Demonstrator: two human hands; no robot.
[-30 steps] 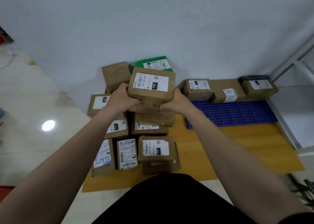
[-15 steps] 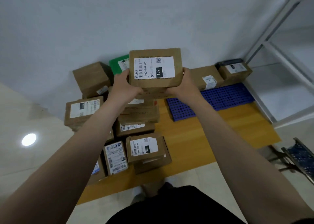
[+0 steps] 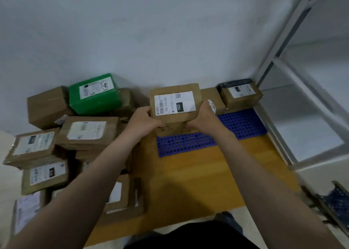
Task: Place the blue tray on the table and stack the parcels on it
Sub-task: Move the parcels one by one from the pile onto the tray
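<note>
gripping parcel (image 3: pixel 175 105) ends, left hand (image 3: pixel 145 119) and right hand (image 3: pixel 203 116) hold it label-up, long axis crosswise, over blue tray (image 3: pixel 188 143).

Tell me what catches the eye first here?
A left hand and a right hand grip a brown cardboard parcel with a white label marked 102 at the left end of a blue perforated plastic tray on the yellow wooden table. Further left, a bright green wrapped parcel stands out among a pile of brown cardboard boxes.
</note>
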